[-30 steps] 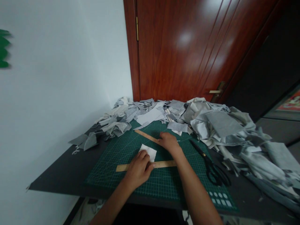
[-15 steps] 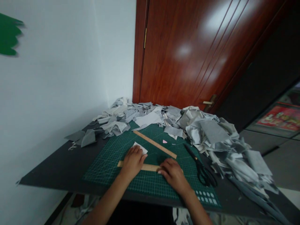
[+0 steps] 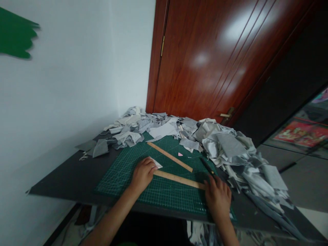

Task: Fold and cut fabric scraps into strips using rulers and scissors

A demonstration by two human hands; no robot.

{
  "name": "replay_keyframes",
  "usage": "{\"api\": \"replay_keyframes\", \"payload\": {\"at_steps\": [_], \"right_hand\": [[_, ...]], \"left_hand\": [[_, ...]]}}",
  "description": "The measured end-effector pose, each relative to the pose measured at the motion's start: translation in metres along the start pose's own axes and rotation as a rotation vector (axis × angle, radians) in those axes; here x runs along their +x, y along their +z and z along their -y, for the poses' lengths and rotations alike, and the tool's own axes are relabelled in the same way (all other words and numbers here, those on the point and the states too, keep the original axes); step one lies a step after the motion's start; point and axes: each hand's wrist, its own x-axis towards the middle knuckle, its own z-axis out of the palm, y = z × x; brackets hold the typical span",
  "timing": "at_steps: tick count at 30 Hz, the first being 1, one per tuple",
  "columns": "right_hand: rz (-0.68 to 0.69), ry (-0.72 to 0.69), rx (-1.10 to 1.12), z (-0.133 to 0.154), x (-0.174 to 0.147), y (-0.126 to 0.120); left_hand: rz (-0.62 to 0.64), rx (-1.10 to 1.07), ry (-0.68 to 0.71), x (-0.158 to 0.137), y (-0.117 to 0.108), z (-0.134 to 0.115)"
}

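Note:
My left hand (image 3: 144,173) is closed on a small white fabric piece (image 3: 156,164), with the fingers over its left part and a corner showing beyond them. A wooden ruler (image 3: 178,179) runs from that hand's fingertips to the thumb side of my right hand (image 3: 218,195). That right hand lies with bent fingers over the handles of the black scissors (image 3: 207,166). Only the blades and pivot show, and the handles are covered. Another wooden ruler (image 3: 170,157) lies slanted farther back on the green cutting mat (image 3: 120,171).
Heaps of grey and white fabric scraps (image 3: 225,147) line the back and right of the dark table (image 3: 64,181). More grey pieces (image 3: 99,147) lie at the left. A pink chip, perhaps chalk (image 3: 180,154), rests on the mat. A wooden door (image 3: 194,68) stands behind.
My right hand has moved right, from the near ruler to the scissors. That ruler has shifted right and tilted. My left hand stays at the white piece, its fingers more bunched.

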Motion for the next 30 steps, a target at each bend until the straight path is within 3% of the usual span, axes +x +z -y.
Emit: {"api": "replay_keyframes", "payload": {"at_steps": [3, 6, 8, 12, 22, 26, 30], "right_hand": [[0.09, 0.073, -0.082, -0.033, -0.009, -0.001], [0.229, 0.057, -0.104, -0.045, -0.019, -0.007], [0.279, 0.08, -0.155, -0.042, -0.025, -0.014], [0.324, 0.091, -0.151, -0.038, -0.041, -0.028], [0.354, 0.09, 0.146, -0.042, -0.081, -0.049], [0.32, 0.15, 0.204, -0.039, -0.086, -0.055], [0.374, 0.216, 0.243, -0.032, -0.081, -0.057]], "left_hand": [[0.062, -0.129, 0.198, -0.013, -0.006, -0.007], [0.256, -0.165, 0.329, -0.028, -0.014, -0.017], [0.327, -0.167, 0.323, -0.034, -0.018, -0.022], [0.321, -0.146, 0.285, -0.034, -0.016, -0.025], [0.385, -0.126, 0.363, -0.031, -0.013, -0.026], [0.372, -0.134, 0.368, -0.034, -0.013, -0.029], [0.361, -0.096, 0.35, -0.038, -0.012, -0.032]]}}
